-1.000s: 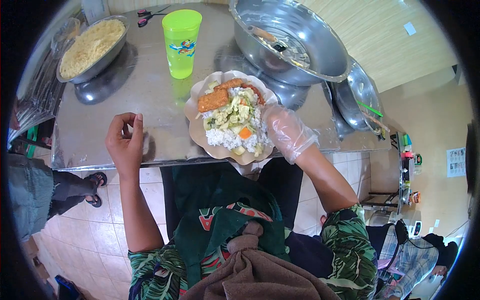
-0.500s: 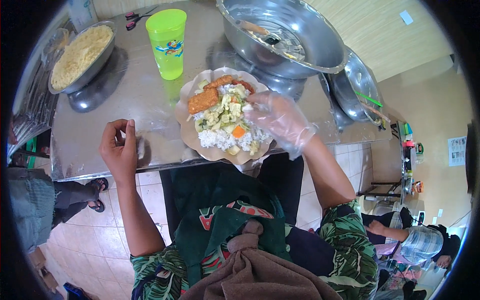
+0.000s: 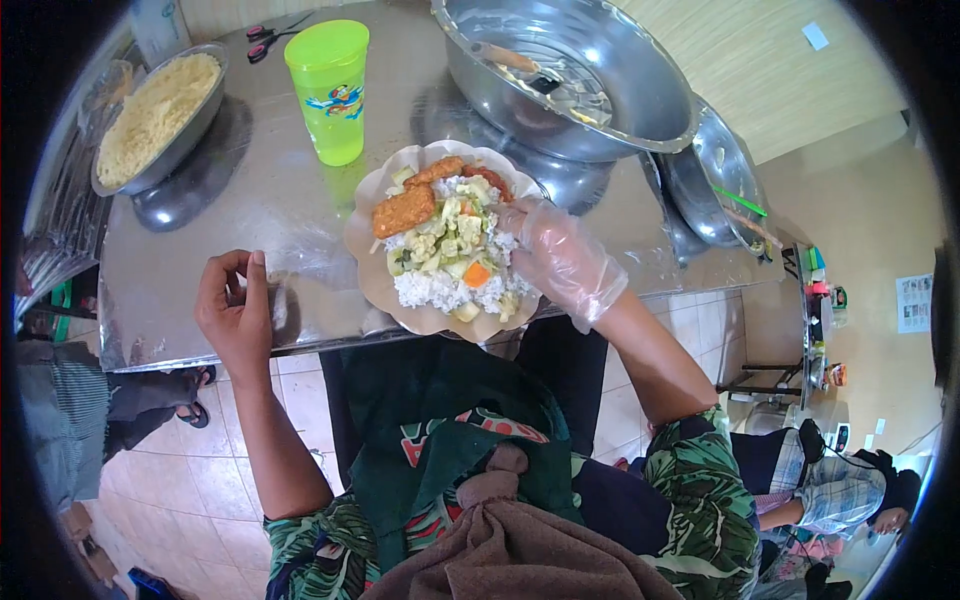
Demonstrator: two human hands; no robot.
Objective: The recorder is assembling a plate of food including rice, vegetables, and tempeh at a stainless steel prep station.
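Note:
A scalloped beige plate (image 3: 372, 288) sits near the table's front edge. It carries white rice (image 3: 430, 290), chopped vegetables (image 3: 455, 240) with an orange carrot piece (image 3: 477, 274), and browned slabs of fried food (image 3: 404, 211). My right hand (image 3: 565, 255), in a clear plastic glove, reaches over the plate's right side. Its fingers are bunched together in the rice, the tips partly hidden. My left hand (image 3: 236, 305) rests at the table edge left of the plate, fingers loosely curled in, with nothing visible in them.
A lidded green cup (image 3: 330, 95) stands behind the plate. Large metal basin (image 3: 640, 90) with a wooden-handled tool is at back right, another basin (image 3: 705, 180) beside it. A bowl of yellowish crumbly food (image 3: 160, 115) and scissors (image 3: 265, 42) are at back left. Other people are at both sides.
My right hand's fingers have dipped lower into the rice at the plate's right side and drawn together. My left hand has barely moved.

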